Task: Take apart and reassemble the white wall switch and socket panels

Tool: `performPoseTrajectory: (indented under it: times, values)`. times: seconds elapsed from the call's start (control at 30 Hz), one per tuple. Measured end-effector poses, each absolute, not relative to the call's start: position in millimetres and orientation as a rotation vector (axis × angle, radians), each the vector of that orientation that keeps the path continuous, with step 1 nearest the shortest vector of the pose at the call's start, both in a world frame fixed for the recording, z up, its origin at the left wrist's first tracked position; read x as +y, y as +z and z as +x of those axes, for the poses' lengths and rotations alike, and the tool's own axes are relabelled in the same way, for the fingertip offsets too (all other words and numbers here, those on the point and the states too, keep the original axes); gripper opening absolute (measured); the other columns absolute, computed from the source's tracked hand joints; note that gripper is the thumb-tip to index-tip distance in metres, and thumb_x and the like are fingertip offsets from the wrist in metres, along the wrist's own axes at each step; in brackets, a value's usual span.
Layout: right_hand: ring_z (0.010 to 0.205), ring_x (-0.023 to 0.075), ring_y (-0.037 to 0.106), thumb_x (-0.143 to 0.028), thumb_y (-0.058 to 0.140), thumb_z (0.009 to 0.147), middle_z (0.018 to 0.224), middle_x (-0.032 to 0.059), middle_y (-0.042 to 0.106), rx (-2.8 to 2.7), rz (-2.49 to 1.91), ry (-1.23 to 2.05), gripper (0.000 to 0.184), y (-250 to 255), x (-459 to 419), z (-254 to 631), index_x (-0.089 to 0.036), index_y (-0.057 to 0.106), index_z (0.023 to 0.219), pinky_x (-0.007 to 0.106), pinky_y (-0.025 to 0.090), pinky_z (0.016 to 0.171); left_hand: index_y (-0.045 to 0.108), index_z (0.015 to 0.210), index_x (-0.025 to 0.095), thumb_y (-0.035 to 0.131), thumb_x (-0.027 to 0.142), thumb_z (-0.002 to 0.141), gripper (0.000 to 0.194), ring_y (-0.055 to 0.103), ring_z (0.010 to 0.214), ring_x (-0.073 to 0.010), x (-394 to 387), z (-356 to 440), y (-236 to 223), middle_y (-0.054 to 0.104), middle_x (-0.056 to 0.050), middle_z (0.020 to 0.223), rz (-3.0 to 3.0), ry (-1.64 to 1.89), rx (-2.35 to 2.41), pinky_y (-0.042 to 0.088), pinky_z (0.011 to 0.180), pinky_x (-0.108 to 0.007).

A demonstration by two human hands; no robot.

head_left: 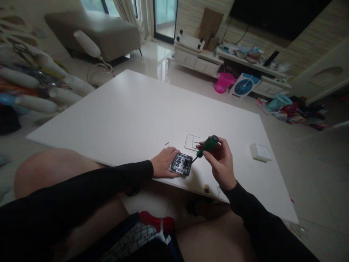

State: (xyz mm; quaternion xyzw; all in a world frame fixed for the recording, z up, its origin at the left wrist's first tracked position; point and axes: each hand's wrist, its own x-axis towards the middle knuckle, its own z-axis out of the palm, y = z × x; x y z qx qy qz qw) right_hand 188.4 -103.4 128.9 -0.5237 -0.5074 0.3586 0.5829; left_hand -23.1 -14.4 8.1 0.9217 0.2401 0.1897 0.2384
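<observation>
My left hand (165, 162) is closed round the left side of a square black switch panel (180, 168), steadying it at the table's near edge. The panel has a light rim, and its face shows dark fittings and slots. In my right hand (225, 163) is a screwdriver (207, 145) with a green handle and a dark end. Its shaft slants down to the left, and the tip meets the right part of the panel. Behind the panel lies a thin rectangular frame (186, 142), partly hidden by my right hand. A small dark screw-like piece (167, 143) rests to its left.
On the white table (131, 112), a white wall socket on a box (260, 152) stands near the right edge. A small yellow-and-dark piece (206, 188) lies by the front edge. Beyond are a pink basket (224, 83), a blue-and-white fan (243, 86) and a low cabinet (188, 59).
</observation>
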Motion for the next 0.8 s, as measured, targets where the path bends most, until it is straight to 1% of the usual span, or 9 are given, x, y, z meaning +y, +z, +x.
performPoseTrajectory:
  times: [0.23, 0.3, 0.37, 0.43, 0.5, 0.57, 0.63, 0.73, 0.8]
  values:
    - [0.095, 0.0225, 0.073, -0.030, 0.076, 0.088, 0.107, 0.0024, 0.069, -1.220, -1.224, 0.793, 0.033, 137, -104, 190, -0.030, 0.057, 0.114, 0.047, 0.062, 0.090, 0.045, 0.137, 0.015, 0.078, 0.069, 0.072, 0.090, 0.056, 0.116, -0.0381, -15, -24, 8, 0.057, -0.018, 0.127, 2.531, 0.502, 0.659, 0.048, 0.102, -0.055]
    - [0.092, 0.0222, 0.071, -0.030, 0.072, 0.090, 0.105, 0.0024, 0.067, -1.202, -1.211, 0.718, 0.032, 141, -103, 195, -0.031, 0.056, 0.117, 0.045, 0.062, 0.086, 0.045, 0.138, 0.016, 0.077, 0.069, 0.072, 0.090, 0.056, 0.117, -0.0382, -15, -24, 8, 0.057, -0.018, 0.127, 2.529, 0.502, 0.658, 0.048, 0.103, -0.056]
    - [0.087, 0.0208, 0.066, -0.029, 0.069, 0.091, 0.099, 0.0010, 0.063, -1.216, -1.248, 0.635, 0.030, 143, -101, 201, -0.032, 0.056, 0.118, 0.041, 0.059, 0.079, 0.044, 0.138, 0.016, 0.077, 0.069, 0.072, 0.090, 0.055, 0.118, -0.0383, -15, -24, 9, 0.057, -0.018, 0.128, 2.527, 0.501, 0.655, 0.048, 0.104, -0.056]
    - [0.080, 0.0191, 0.060, -0.028, 0.070, 0.088, 0.089, -0.0008, 0.060, -1.342, -1.373, 0.599, 0.024, 142, -98, 207, -0.029, 0.060, 0.111, 0.036, 0.054, 0.073, 0.045, 0.137, 0.016, 0.077, 0.068, 0.072, 0.090, 0.055, 0.118, -0.0384, -15, -24, 9, 0.057, -0.019, 0.127, 2.527, 0.499, 0.654, 0.047, 0.103, -0.056]
    - [0.074, 0.0179, 0.056, -0.029, 0.074, 0.085, 0.080, -0.0020, 0.060, -1.559, -1.527, 0.624, 0.015, 137, -96, 212, -0.025, 0.063, 0.095, 0.033, 0.048, 0.069, 0.045, 0.137, 0.015, 0.077, 0.068, 0.072, 0.089, 0.055, 0.118, -0.0386, -14, -24, 9, 0.057, -0.019, 0.127, 2.527, 0.505, 0.658, 0.047, 0.103, -0.056]
    - [0.072, 0.0177, 0.056, -0.030, 0.075, 0.084, 0.076, -0.0015, 0.061, -1.809, -1.636, 0.702, 0.016, 129, -94, 213, -0.022, 0.062, 0.082, 0.031, 0.043, 0.068, 0.045, 0.136, 0.015, 0.078, 0.067, 0.072, 0.089, 0.055, 0.118, -0.0387, -14, -24, 9, 0.057, -0.019, 0.127, 2.529, 0.512, 0.657, 0.048, 0.103, -0.056]
    - [0.075, 0.0180, 0.057, -0.027, 0.072, 0.086, 0.077, 0.0002, 0.063, -2.032, -1.720, 0.757, 0.014, 121, -93, 211, -0.020, 0.061, 0.080, 0.029, 0.040, 0.069, 0.046, 0.135, 0.015, 0.078, 0.066, 0.072, 0.088, 0.055, 0.118, -0.0384, -15, -24, 9, 0.057, -0.019, 0.126, 2.532, 0.515, 0.653, 0.048, 0.103, -0.055]
    - [0.083, 0.0186, 0.061, -0.023, 0.067, 0.089, 0.089, 0.0039, 0.068, -2.281, -1.834, 0.717, 0.005, 112, -94, 204, -0.019, 0.065, 0.091, 0.028, 0.038, 0.072, 0.047, 0.134, 0.014, 0.078, 0.067, 0.072, 0.087, 0.055, 0.117, -0.0381, -15, -24, 9, 0.057, -0.019, 0.125, 2.538, 0.507, 0.657, 0.048, 0.102, -0.055]
    - [0.087, 0.0186, 0.062, -0.022, 0.066, 0.090, 0.098, 0.0056, 0.070, -2.375, -1.887, 0.652, 0.008, 109, -95, 199, -0.019, 0.066, 0.098, 0.027, 0.036, 0.072, 0.047, 0.134, 0.014, 0.078, 0.067, 0.071, 0.088, 0.055, 0.116, -0.0383, -15, -24, 9, 0.057, -0.019, 0.125, 2.544, 0.504, 0.664, 0.048, 0.102, -0.055]
